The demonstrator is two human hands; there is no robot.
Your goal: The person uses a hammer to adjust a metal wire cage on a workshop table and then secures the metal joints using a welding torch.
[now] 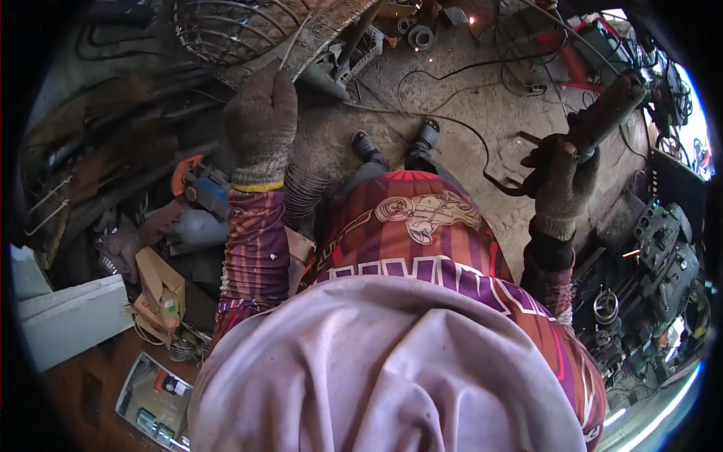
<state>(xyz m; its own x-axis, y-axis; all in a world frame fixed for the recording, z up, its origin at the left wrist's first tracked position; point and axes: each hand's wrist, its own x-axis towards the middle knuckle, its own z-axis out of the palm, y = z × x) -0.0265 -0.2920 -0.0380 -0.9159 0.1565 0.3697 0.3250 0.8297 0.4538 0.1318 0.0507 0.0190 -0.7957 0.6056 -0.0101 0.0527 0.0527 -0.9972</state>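
Note:
My left hand [261, 124], in a worn grey-brown knit glove with a yellow cuff edge, is closed at the near edge of a rusty metal surface [331, 30]. A thin metal rod [298, 36] sticks up out of its fist. Off to the right, my right hand [561, 181], gloved as well, is wrapped around a dark, worn tool with a long cylindrical body [611, 113]. The tool points up to the right; its exact kind does not show. A black cable [482, 143] runs along the floor toward this hand.
Coiled rod [226, 30] lies at the top left. Scrap metal, a cardboard box [160, 290] and a blue machine [207, 188] crowd the left. Dark machine parts [663, 256] stand at right. Loose cables cross the concrete floor [467, 83] before my feet. Small orange glowing specks show at the top.

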